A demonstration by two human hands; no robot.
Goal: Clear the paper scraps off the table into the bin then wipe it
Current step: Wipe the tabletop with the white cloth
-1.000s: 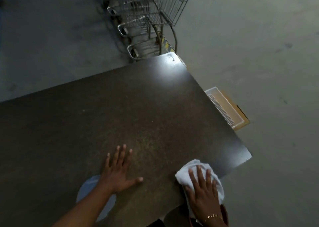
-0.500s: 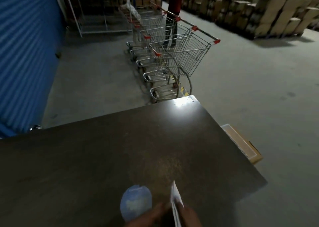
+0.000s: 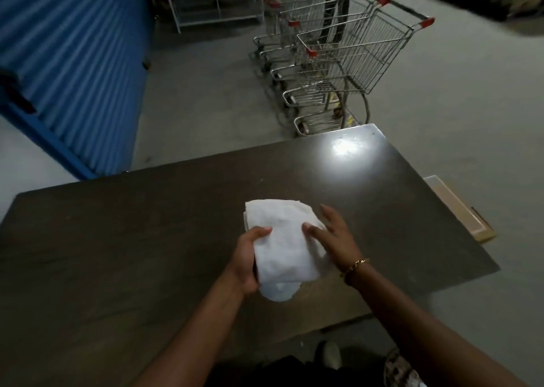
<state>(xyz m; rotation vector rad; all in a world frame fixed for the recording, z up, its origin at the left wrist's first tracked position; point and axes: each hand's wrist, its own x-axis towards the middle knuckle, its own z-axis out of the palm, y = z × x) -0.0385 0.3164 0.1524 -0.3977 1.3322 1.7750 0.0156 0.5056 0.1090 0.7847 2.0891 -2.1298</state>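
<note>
cloth [image 3: 282,248]: white, bunched, over table centre | table [image 3: 117,254]: dark brown, rectangular

dark table [image 3: 117,254] with glare [image 3: 344,148] near far corner.

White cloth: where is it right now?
Head view: the white folded cloth is mid-frame over the dark brown table, gripped by the left hand, right hand touching its right side.

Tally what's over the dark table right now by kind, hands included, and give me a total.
White folded cloth: 1
Bare hands: 2, the left hand gripping the cloth, the right hand touching it
Gold chain bracelet on the right wrist: 1
Total: 4
</note>
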